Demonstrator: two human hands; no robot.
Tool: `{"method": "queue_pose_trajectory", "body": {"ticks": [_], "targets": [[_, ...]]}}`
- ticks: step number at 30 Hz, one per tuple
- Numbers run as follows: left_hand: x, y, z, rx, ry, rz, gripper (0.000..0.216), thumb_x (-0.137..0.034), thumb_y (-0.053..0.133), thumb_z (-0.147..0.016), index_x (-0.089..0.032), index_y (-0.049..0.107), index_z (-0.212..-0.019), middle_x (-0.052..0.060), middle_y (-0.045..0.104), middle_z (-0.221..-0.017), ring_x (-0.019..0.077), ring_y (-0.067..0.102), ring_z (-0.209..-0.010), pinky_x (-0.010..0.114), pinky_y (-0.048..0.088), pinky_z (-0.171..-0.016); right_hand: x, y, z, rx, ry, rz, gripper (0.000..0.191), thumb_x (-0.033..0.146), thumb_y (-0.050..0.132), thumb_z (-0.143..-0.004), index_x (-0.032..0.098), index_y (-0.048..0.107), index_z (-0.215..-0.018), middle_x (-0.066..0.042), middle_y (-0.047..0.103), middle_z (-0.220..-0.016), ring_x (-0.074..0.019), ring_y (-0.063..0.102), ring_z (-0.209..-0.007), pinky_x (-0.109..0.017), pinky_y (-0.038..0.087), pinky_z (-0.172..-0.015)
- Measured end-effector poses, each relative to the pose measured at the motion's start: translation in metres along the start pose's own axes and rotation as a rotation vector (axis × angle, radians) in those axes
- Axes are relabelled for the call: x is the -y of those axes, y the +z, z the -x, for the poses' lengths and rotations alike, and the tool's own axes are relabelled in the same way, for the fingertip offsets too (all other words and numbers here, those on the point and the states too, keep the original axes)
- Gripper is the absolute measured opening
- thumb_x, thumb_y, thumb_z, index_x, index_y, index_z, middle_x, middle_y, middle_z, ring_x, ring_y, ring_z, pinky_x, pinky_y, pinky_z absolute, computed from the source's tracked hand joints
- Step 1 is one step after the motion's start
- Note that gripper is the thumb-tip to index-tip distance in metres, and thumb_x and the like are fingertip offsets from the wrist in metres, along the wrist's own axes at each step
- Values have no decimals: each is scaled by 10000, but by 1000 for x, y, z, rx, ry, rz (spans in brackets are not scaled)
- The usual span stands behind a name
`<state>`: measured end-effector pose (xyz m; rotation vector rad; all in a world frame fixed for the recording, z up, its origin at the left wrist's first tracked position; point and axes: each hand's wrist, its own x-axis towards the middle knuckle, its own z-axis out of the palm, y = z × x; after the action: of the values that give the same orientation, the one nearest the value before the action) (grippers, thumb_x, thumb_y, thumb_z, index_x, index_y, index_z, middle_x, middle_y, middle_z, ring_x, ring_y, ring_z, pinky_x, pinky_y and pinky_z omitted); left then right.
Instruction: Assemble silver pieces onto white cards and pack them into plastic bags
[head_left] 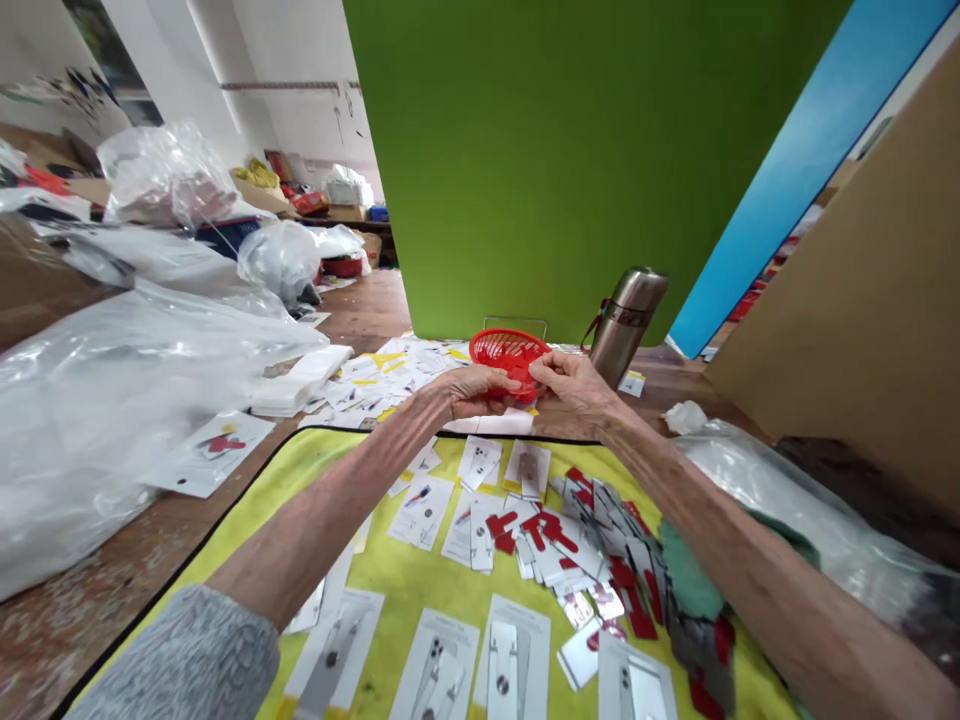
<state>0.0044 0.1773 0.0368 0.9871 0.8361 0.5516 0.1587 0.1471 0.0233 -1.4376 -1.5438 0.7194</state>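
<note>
Both my arms reach forward over a yellow-green mat (pixel 390 570). My left hand (pixel 469 388) and my right hand (pixel 571 385) meet at the near rim of a small red plastic basket (pixel 508 351); the fingers of both are curled and pinched together there, on the rim or on something small and red that I cannot make out. Several white packaging cards (pixel 422 508) lie flat on the mat under my arms. A loose pile of cards with red and silver pieces (pixel 600 560) sits toward the right of the mat.
A steel thermos (pixel 628 318) stands right of the basket before a green panel (pixel 570 150). More white cards (pixel 375 378) are scattered behind the mat. Clear plastic bags (pixel 112 400) cover the left; another bag (pixel 795 520) and a cardboard sheet (pixel 862 300) are right.
</note>
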Motion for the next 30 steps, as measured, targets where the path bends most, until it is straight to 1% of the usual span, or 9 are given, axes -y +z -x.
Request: {"method": "queue_pose_trajectory", "body": {"ticks": [4, 9, 13, 16, 18, 20, 23, 26, 30], "targets": [[22, -14, 18, -36, -85, -33, 189, 11, 705, -638, -101, 558, -600, -10, 584, -528, 28, 432, -432, 131, 298, -403, -8, -1, 26, 102, 82, 24, 173, 317, 501, -760, 193, 482, -641, 36, 521, -551, -82, 467, -479, -216, 398, -494], [47, -33, 42, -97, -126, -39, 140, -24, 688, -676, -84, 575, -619, 16, 609, -557, 38, 462, -438, 141, 328, -409, -28, 5, 56, 242, 110, 210, 171, 249, 570, -705, 183, 522, -555, 42, 495, -470, -96, 430, -452, -224, 320, -459], [57, -36, 53, -95, -122, 25, 92, -23, 687, -685, -73, 610, -676, 20, 626, -602, 39, 486, -455, 141, 341, -421, -34, 14, 69, 181, 42, 376, 110, 159, 596, -682, 192, 526, -603, 29, 512, -529, -126, 455, -545, -252, 321, -545], [62, -35, 55, -69, -123, 97, 78, -18, 686, -692, -65, 623, -695, 24, 624, -614, 38, 498, -474, 130, 337, -418, -29, 19, 73, 120, -10, 445, 86, 154, 527, -751, 197, 519, -677, -3, 559, -636, -146, 497, -624, -264, 340, -589], [64, -33, 56, -60, -111, 144, 71, -12, 672, -705, -64, 626, -698, 17, 610, -601, 35, 492, -472, 122, 329, -409, -21, 23, 75, 144, -17, 406, 124, 197, 465, -815, 199, 524, -706, -7, 583, -659, -141, 527, -619, -254, 368, -584], [66, -30, 57, -61, -91, 173, 81, -4, 639, -732, -64, 619, -681, 10, 591, -582, 30, 476, -460, 116, 316, -395, -12, 30, 77, 236, 34, 228, 183, 294, 441, -853, 195, 535, -731, -4, 601, -652, -130, 551, -583, -238, 401, -555], [67, -28, 60, -71, -68, 195, 116, 4, 612, -749, -67, 602, -657, 12, 578, -572, 32, 469, -455, 115, 315, -389, -2, 42, 79, 342, 130, -17, 263, 421, 495, -820, 185, 534, -711, 0, 603, -613, -121, 560, -547, -227, 442, -538], [67, -34, 62, -121, -53, 210, 163, 16, 599, -749, -83, 569, -624, 1, 551, -540, 31, 455, -435, 117, 315, -387, 1, 51, 75, 291, 129, 66, 264, 412, 510, -801, 191, 502, -657, 13, 572, -564, -113, 535, -519, -228, 447, -535], [68, -52, 65, -199, -35, 226, 225, 10, 644, -720, -113, 510, -588, -19, 527, -529, 23, 442, -421, 109, 290, -368, -6, 60, 65, 226, 92, 238, 217, 284, 498, -798, 204, 467, -599, 20, 532, -545, -123, 496, -531, -228, 374, -505]]}}
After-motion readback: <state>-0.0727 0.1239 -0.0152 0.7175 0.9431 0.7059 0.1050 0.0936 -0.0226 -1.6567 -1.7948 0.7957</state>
